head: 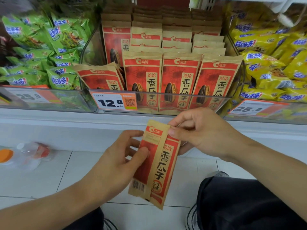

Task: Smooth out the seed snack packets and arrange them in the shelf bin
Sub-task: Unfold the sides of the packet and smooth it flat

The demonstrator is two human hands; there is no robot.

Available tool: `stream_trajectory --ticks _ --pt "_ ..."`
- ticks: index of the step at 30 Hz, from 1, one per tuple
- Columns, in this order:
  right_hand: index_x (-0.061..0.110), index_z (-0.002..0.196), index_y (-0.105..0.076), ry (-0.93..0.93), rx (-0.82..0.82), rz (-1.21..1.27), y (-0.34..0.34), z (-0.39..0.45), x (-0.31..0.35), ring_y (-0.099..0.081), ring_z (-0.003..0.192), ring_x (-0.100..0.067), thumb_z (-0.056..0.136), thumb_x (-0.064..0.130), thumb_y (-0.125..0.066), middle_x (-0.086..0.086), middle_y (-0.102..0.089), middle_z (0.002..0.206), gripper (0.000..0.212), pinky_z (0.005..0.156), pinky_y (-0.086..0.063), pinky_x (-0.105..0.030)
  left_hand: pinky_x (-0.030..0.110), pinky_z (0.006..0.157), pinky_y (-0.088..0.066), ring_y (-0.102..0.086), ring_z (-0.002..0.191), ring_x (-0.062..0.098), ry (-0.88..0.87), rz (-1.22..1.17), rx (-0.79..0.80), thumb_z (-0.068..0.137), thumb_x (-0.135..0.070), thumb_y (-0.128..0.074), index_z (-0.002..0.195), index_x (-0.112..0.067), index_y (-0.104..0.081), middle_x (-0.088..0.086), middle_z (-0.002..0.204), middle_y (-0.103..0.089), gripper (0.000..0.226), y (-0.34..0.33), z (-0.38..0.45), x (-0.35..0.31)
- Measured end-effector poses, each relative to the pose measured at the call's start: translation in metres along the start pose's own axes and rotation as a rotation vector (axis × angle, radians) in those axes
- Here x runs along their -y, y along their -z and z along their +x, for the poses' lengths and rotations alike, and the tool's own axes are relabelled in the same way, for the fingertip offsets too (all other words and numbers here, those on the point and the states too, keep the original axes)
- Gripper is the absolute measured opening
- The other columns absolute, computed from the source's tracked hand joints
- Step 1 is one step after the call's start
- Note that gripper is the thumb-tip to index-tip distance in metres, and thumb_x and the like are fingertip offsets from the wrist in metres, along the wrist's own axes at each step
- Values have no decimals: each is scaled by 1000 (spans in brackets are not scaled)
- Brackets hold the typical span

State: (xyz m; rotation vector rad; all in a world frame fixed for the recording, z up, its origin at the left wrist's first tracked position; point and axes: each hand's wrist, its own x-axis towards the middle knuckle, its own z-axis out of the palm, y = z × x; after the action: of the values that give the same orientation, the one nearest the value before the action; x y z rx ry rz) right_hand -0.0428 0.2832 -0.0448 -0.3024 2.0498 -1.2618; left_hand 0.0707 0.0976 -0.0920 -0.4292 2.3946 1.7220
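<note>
Head view: 2 hands [119, 156] [197, 130] grip 1 packet [157, 163].

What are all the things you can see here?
Held seed packet: one, red and tan, folded, below the shelf.
Seed packets in bin: many, red and tan, middle clear bin; one at left tilted.
Green snack bags: many, left bin.
Yellow snack bags: many, right bin.
Price tags: three, orange and white, shelf front.
Bottle: one, clear, orange cap, floor left.
Left hand: holds packet's left side.
Right hand: pinches packet's top.
</note>
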Motion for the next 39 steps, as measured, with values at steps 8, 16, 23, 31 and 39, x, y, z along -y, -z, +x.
stream_trajectory --ticks 8,16,23,31,39 --pt "6 102 -73 11 122 180 -23 -11 -1 -76 81 -26 84 5 -75 -11 -77 89 18 66 -62 -31 21 76 -56 -66 92 -2 -137 146 52 87 -65 -49 108 -61 -52 -29 100 -66 21 1 -2 -3" --pt "5 112 -72 -24 212 315 -24 -11 1 -75 91 -26 79 -11 -72 -12 -77 99 37 72 -61 -28 29 83 -46 -61 93 6 -229 321 69 99 -54 -26 116 -26 -59 -11 99 -65 46 5 1 2" --pt "6 110 -72 -84 211 323 -23 -12 6 -75 91 -28 80 -8 -72 -13 -77 98 33 71 -61 -27 31 88 -47 -66 100 14 -137 126 155 99 -53 -28 118 -28 -63 -4 107 -72 47 6 -2 -1" --pt "7 109 -72 -155 123 321 -19 -9 7 -76 84 -26 83 -10 -69 -7 -78 96 32 68 -62 -30 2 86 -42 -52 104 -16 -58 315 146 73 -75 -32 146 -53 21 -37 123 -45 93 2 -3 -3" --pt "9 107 -70 -68 -129 442 -4 -6 7 -75 85 -21 87 -1 -67 -9 -78 92 23 63 -57 -26 17 79 -55 -64 95 -2 -167 196 154 71 -64 -61 137 -72 12 -36 120 -51 99 9 -6 -13"
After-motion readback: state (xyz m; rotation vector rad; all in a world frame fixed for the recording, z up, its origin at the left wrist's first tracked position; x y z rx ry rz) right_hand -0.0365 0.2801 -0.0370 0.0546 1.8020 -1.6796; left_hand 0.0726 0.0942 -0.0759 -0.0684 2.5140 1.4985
